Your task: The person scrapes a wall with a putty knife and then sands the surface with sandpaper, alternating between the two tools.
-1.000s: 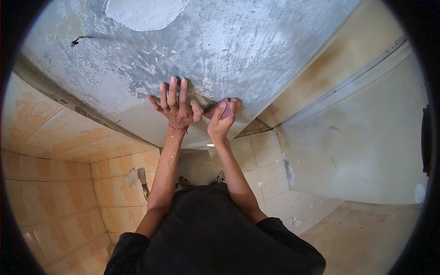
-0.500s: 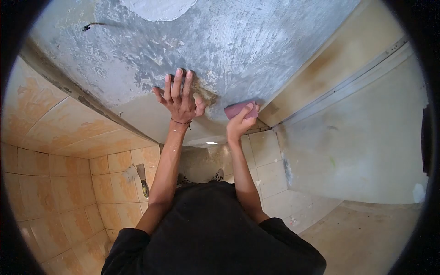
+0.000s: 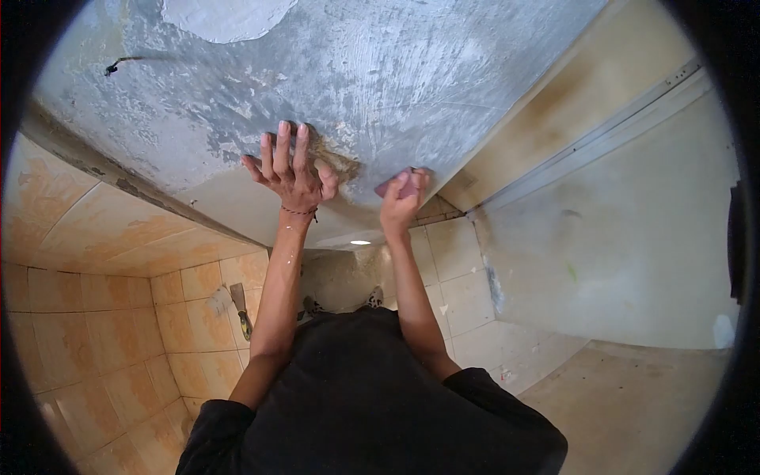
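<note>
My left hand (image 3: pixel 294 170) rests with spread fingers against a grey, scraped wall (image 3: pixel 380 71). Just right of its thumb is a brownish rough patch (image 3: pixel 339 162) in the wall's surface. My right hand (image 3: pixel 404 204) grips a piece of reddish-purple sandpaper (image 3: pixel 391 187) near the wall's right edge; the fingers cover most of the sheet. It lies at the wall's surface, to the right of the rough patch.
A scraper (image 3: pixel 241 310) lies on orange-patterned tiles (image 3: pixel 207 321) at lower left. A bent wire (image 3: pixel 119 63) sticks out of the wall at upper left. On the right stands a pale door (image 3: pixel 609 245) beside its frame (image 3: pixel 546 134).
The view has shifted slightly, so the wall appears further left. My right hand has turned with the sandpaper, and less of the sheet shows. My left hand stays on the wall.
</note>
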A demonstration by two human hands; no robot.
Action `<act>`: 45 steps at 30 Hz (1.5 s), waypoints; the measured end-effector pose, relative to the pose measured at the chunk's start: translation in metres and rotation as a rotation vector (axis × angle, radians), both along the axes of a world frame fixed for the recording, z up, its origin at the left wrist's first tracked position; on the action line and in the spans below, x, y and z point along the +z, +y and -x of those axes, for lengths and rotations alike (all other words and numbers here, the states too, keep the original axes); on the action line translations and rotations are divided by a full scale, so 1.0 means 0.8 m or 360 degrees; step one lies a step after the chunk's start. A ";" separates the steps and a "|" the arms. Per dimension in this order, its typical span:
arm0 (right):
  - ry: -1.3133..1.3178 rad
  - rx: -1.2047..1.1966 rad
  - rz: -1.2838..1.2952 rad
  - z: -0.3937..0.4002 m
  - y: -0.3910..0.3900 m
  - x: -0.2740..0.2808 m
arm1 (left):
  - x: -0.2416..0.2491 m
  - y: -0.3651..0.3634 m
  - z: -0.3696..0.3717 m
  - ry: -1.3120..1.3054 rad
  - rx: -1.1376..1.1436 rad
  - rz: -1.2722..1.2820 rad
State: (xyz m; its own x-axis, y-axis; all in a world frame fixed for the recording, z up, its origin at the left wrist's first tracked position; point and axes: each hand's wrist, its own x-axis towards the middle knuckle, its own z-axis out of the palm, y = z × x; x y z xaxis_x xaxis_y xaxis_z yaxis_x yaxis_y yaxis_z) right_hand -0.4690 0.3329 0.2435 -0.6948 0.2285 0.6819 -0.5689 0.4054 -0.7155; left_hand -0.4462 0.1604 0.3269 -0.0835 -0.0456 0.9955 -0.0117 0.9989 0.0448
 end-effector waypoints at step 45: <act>-0.0153 -0.0311 0.0535 -0.023 0.081 0.198 | 0.022 0.011 -0.030 -0.0112 -0.0122 -0.0142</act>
State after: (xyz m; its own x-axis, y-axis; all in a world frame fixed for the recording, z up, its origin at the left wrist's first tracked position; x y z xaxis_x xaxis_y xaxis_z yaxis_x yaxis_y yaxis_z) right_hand -0.4504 0.3976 0.4022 -0.6730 0.5622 0.4806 -0.4284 0.2335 -0.8729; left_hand -0.4225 0.1689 0.3442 -0.1594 -0.1244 0.9793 0.0582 0.9891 0.1352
